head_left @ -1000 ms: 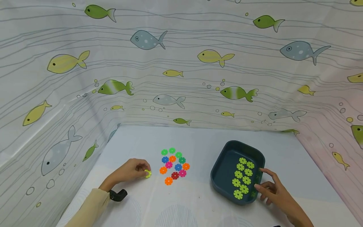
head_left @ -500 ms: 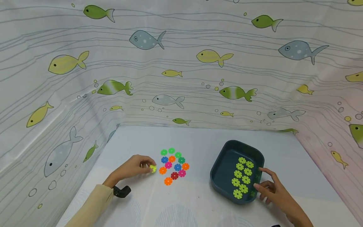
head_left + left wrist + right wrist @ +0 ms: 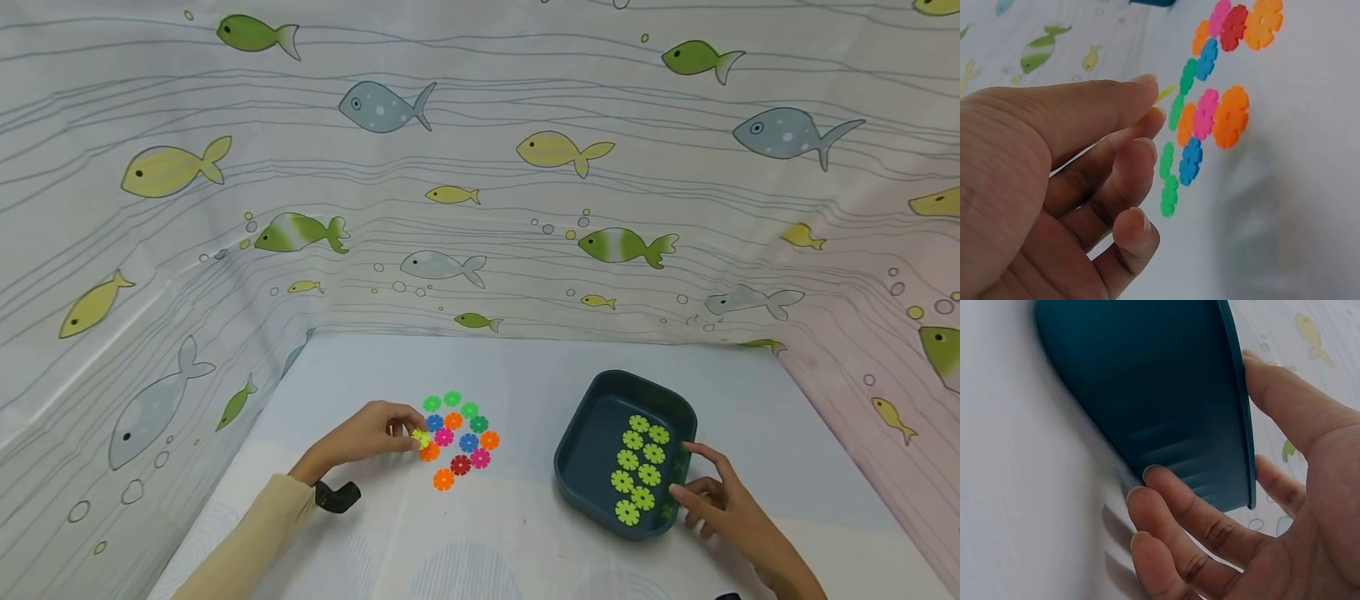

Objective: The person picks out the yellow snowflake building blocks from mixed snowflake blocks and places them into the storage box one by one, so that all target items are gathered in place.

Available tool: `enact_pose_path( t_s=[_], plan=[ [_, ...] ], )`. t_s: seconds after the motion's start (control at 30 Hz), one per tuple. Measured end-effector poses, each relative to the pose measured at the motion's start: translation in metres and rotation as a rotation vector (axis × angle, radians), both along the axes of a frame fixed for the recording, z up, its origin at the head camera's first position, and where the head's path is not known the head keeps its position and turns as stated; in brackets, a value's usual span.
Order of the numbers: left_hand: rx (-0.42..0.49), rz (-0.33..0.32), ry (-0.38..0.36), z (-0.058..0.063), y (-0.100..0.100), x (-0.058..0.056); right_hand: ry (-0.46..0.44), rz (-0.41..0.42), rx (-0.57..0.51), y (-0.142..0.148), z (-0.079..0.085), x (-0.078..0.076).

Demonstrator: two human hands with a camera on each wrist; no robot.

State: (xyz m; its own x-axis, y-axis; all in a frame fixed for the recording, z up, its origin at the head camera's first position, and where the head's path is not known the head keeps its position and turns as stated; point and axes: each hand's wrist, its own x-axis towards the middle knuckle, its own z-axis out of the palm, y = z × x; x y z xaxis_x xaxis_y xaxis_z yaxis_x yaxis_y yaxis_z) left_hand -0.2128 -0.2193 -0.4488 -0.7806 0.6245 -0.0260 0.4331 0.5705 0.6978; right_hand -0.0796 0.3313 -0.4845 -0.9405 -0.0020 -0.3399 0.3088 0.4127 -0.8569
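Observation:
My left hand (image 3: 371, 432) pinches a yellow-green notched plastic disc (image 3: 421, 438) between thumb and fingertips, held above the left side of a group of loose discs. In the left wrist view only a thin edge of that yellow disc (image 3: 1166, 93) shows past the thumb. On the right, a dark blue rectangular tray (image 3: 583, 454) stands at an angle, with several yellow-green discs (image 3: 627, 459) lying flat in its right half. My right hand (image 3: 723, 504) grips the tray's right side. In the right wrist view, thumb and fingers lie at the rim and outer wall of the tray (image 3: 1147, 381).
Several loose discs lie on the white table (image 3: 517, 533): green (image 3: 452, 398), blue (image 3: 468, 442), pink (image 3: 480, 458), dark red (image 3: 461, 465) and orange (image 3: 443, 479). A fish-patterned curtain (image 3: 510, 100) surrounds the table at the back and both sides.
My left hand has moved right and slightly away from me with the yellow-green disc, reaching the loose discs' left edge. The right hand and tray have stayed in place.

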Motion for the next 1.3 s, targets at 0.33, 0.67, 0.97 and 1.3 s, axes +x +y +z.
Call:
enact_pose_path(
  t_s=[0.33, 0.67, 0.97, 1.3],
  plan=[
    [-0.016, -0.031, -0.022, 0.008, 0.02, -0.007, -0.01, -0.003, 0.005, 0.001, -0.001, -0.002],
    [0.013, -0.096, -0.039, 0.013, 0.045, -0.013, -0.014, -0.013, 0.007, 0.001, -0.002, -0.001],
    [0.017, -0.165, -0.053, 0.018, 0.068, -0.019, -0.014, -0.013, 0.0, 0.001, -0.001, -0.002],
    [0.059, -0.26, -0.069, 0.021, 0.096, -0.023, -0.004, -0.017, -0.005, 0.0, -0.003, -0.001]
  ],
)
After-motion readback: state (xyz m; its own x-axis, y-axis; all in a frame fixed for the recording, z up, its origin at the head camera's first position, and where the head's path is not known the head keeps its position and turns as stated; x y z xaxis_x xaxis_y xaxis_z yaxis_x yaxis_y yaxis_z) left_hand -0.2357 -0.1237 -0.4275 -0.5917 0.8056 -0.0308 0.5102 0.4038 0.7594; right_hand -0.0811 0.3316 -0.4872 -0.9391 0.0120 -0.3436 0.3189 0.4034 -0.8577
